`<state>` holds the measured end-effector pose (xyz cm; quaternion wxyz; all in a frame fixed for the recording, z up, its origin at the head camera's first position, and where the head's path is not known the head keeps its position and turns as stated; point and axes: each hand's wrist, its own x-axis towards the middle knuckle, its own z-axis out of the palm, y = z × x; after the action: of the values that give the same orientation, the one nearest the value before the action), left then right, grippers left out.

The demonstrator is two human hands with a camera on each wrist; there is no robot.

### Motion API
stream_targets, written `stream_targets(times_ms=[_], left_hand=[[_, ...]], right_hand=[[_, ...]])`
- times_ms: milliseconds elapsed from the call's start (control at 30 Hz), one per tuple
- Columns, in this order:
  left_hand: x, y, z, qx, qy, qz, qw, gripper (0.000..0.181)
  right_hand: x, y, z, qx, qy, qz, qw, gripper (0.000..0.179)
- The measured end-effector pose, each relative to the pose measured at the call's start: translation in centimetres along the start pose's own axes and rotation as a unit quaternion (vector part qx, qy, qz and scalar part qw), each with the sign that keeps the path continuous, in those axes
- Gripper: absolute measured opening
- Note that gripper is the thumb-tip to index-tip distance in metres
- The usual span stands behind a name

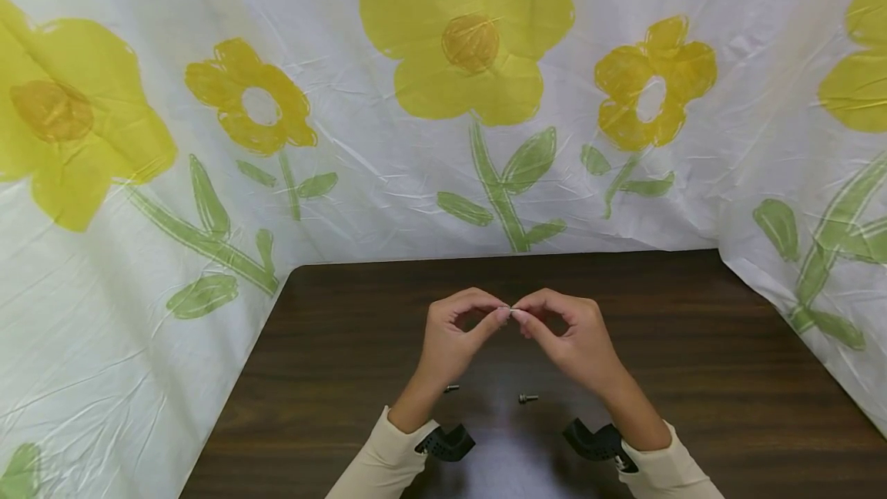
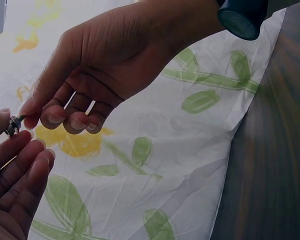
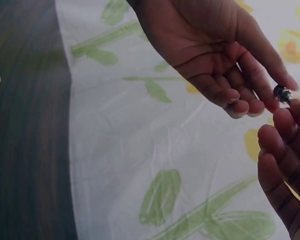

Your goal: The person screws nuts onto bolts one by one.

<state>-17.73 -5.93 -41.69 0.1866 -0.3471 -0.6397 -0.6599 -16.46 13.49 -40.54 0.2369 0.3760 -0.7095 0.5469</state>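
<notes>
Both hands meet fingertip to fingertip over the far half of the table. Between them is a small metal bolt, its dark head and shiny ring-like parts toward my right hand. My right thumb and index finger pinch the bolt at that thicker end. The thin shank end sits in the thumb and index fingertips of my left hand. In the left wrist view the ringed part of the bolt shows between the two hands. The other fingers of each hand curl loosely, and fingertips hide part of the bolt.
On the dark wooden table a second bolt lies between the forearms. Another small bolt is partly hidden by the left wrist. A white curtain with yellow flowers hangs along the table's back and sides.
</notes>
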Motion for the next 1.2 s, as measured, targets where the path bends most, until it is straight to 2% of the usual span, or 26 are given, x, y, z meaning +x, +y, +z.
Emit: stream_targets(times_ms=[167, 333, 467, 633, 767, 933, 1133, 1200], left_hand=[[0.04, 0.06, -0.11, -0.014, 0.008, -0.001, 0.9999, 0.010], [0.13, 0.01, -0.29, -0.015, -0.006, 0.036, 0.9992, 0.028], [0.27, 0.01, -0.31, -0.024, -0.019, 0.053, 0.9981, 0.024], [0.21, 0.01, -0.34, -0.017, -0.019, 0.056, 0.9981, 0.021], [0.22, -0.07, -0.34, -0.010, -0.018, 0.049, 0.9986, 0.022], [0.17, -0.23, -0.24, -0.008, -0.021, 0.023, 0.9995, 0.022], [-0.02, -0.22, -0.20, -0.016, -0.023, -0.014, 0.9995, 0.005], [-0.03, -0.19, -0.22, -0.022, -0.023, -0.028, 0.9991, 0.007]], right_hand=[[0.08, -0.19, 0.03, -0.003, 0.010, 0.008, 0.9999, 0.029], [0.13, -0.18, -0.02, -0.009, 0.014, 0.002, 0.9999, 0.029], [0.06, -0.05, 0.01, -0.008, 0.013, -0.009, 0.9998, 0.029], [0.06, -0.09, 0.03, -0.003, 0.013, -0.017, 0.9998, 0.028], [0.07, -0.09, -0.06, 0.000, 0.008, -0.011, 0.9999, 0.029], [0.05, -0.12, -0.15, -0.004, 0.007, -0.004, 1.0000, 0.030], [0.10, -0.14, 0.02, -0.004, 0.009, -0.020, 0.9998, 0.034], [0.14, -0.19, 0.05, -0.004, 0.012, -0.020, 0.9997, 0.035]])
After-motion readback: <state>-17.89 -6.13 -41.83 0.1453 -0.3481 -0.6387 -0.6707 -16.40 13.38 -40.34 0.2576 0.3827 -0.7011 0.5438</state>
